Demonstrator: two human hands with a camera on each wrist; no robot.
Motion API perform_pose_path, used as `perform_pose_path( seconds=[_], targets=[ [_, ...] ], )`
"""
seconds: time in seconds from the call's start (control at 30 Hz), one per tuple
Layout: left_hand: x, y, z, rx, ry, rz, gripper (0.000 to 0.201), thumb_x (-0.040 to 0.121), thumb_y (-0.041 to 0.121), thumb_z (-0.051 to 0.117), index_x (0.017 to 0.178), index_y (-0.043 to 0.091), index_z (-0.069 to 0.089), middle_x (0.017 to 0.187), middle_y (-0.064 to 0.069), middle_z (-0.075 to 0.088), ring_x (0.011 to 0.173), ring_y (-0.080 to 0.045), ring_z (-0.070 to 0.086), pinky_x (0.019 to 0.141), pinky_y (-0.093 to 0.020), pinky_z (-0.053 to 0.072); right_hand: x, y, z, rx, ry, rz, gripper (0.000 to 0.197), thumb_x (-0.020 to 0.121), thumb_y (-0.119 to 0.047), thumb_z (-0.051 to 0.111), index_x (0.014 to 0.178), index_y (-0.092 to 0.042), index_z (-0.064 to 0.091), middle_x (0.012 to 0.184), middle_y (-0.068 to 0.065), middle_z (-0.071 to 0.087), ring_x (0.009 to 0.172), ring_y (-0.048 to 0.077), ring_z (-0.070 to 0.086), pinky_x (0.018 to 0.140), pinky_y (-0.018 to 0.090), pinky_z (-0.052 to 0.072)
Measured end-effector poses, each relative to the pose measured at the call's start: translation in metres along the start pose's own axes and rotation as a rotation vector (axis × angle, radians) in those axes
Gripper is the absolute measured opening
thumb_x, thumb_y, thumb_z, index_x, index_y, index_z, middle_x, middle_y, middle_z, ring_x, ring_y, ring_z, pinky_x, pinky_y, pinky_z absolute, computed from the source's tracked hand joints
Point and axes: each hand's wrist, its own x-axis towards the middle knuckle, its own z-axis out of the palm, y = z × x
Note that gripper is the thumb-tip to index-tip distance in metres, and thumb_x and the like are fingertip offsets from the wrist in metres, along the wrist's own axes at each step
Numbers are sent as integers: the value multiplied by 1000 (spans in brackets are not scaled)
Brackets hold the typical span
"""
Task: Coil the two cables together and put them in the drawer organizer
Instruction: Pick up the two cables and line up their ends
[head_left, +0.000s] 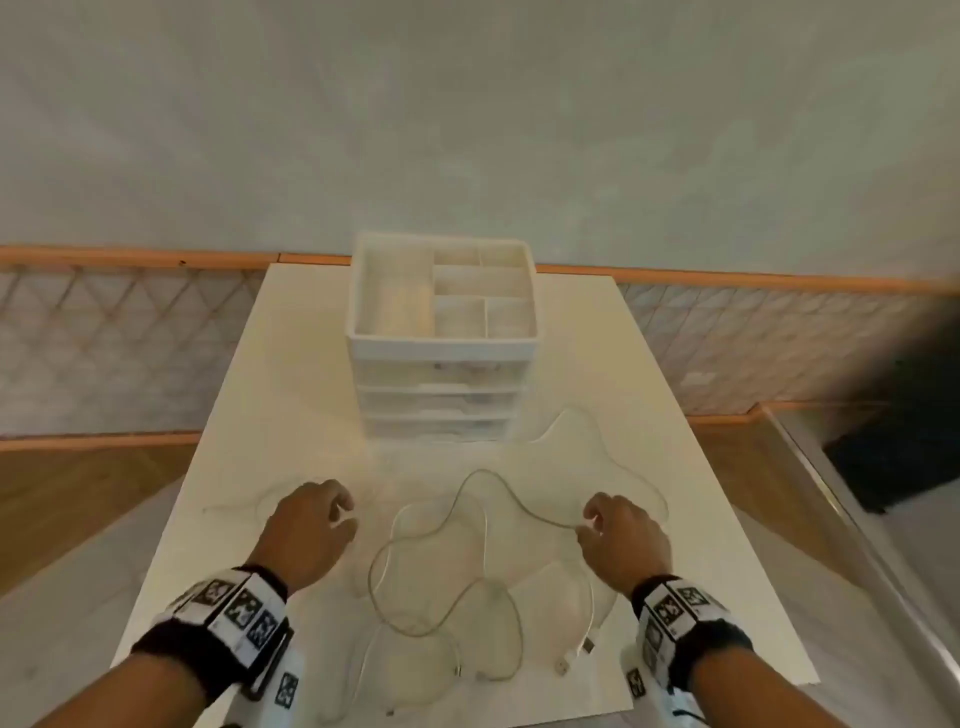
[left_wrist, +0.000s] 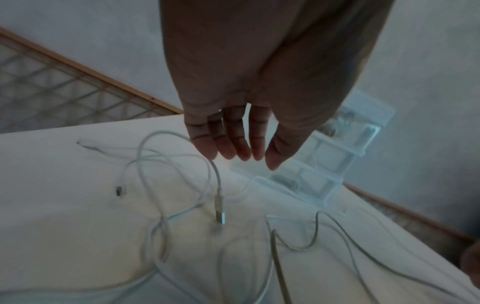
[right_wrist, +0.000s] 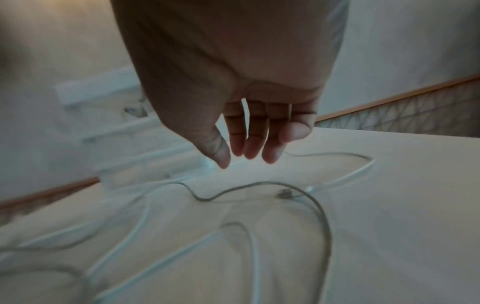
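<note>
Two long cables sprawl in loose loops over the white table (head_left: 291, 395): a grey cable (head_left: 519, 506) and a white cable (head_left: 591, 597), their plugs lying near the front edge. The white drawer organizer (head_left: 441, 343) stands at the back, its top tray divided into compartments. My left hand (head_left: 317, 519) hovers left of the loops with relaxed fingers, holding nothing. In the left wrist view that hand (left_wrist: 249, 158) hangs over the white cable (left_wrist: 217, 176) and its metal plug (left_wrist: 220, 214). My right hand (head_left: 618, 530) is beside the grey cable; its fingers (right_wrist: 249, 148) hang loose above the cable (right_wrist: 319, 209).
The table is narrow, with wood floor beyond its left and right edges. A dark object (head_left: 904, 447) sits on the floor at right. A wall with a tiled lower band (head_left: 104, 338) rises behind the organizer.
</note>
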Motion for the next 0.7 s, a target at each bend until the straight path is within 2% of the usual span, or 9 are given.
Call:
perform_pose_path(
  seconds=[0.07, 0.13, 0.23, 0.33, 0.4, 0.47, 0.53, 0.6, 0.7],
  targets=[
    [15, 3, 8, 107, -44, -13, 28, 85, 26, 68, 110, 15, 63, 109, -11, 62, 103, -29, 58, 89, -37, 48, 13, 4, -1, -40, 45, 22, 27, 86, -31, 62, 112, -24, 63, 116, 3, 64, 104, 24, 64, 81, 35, 51],
    [23, 6, 13, 256, -129, -56, 38, 88, 30, 64, 122, 16, 57, 124, -14, 54, 117, -33, 51, 96, -39, 45, 23, 9, -1, -110, 10, 61, 34, 86, -25, 62, 120, -23, 60, 123, 6, 59, 112, 27, 59, 85, 38, 51],
    [31, 3, 21, 416, -231, -86, 40, 90, 19, 59, 129, 14, 52, 132, -15, 46, 124, -35, 44, 100, -40, 42, 30, 15, 8, -214, -119, 91, 40, 84, -22, 62, 124, -25, 57, 129, 6, 52, 122, 28, 50, 91, 42, 49],
    [35, -6, 26, 488, -283, -65, 35, 92, 11, 50, 127, 9, 51, 132, -16, 44, 122, -36, 45, 101, -42, 43, 39, 21, 13, -234, -174, 81, 42, 81, -16, 64, 121, -23, 56, 124, 8, 50, 119, 32, 49, 89, 45, 51],
    [37, -12, 29, 517, -272, -40, 32, 92, 8, 48, 124, 7, 52, 131, -17, 45, 121, -36, 46, 100, -43, 44, 40, 22, 16, -234, -164, 58, 34, 80, -11, 63, 114, -16, 59, 110, 10, 49, 111, 35, 53, 84, 45, 52],
    [38, -14, 30, 518, -262, -29, 32, 91, 4, 51, 122, 6, 56, 131, -16, 48, 121, -34, 48, 99, -41, 45, 41, 23, 16, -245, -152, 41, 27, 80, -5, 60, 106, -12, 62, 96, 7, 45, 102, 37, 56, 76, 41, 51],
    [40, -17, 28, 473, -261, -17, 28, 89, 5, 56, 117, 7, 63, 127, -14, 56, 119, -33, 54, 97, -37, 46, 43, 25, 15, -236, -145, 34, 26, 79, -2, 59, 103, -10, 64, 92, 6, 47, 96, 37, 58, 71, 37, 47],
    [42, -20, 24, 412, -230, 11, 20, 89, 12, 61, 107, 10, 70, 119, -13, 66, 109, -31, 61, 89, -36, 50, 45, 26, 13, -220, -150, 22, 27, 78, -2, 60, 103, -11, 64, 96, 9, 54, 97, 38, 59, 73, 37, 46],
    [45, -16, 16, 353, -214, 4, 19, 91, 23, 62, 102, 16, 75, 107, -11, 73, 97, -31, 67, 80, -36, 54, 46, 29, 12, -216, -138, 19, 33, 78, -5, 64, 110, -10, 63, 110, 19, 59, 102, 40, 59, 88, 45, 49]
  ],
)
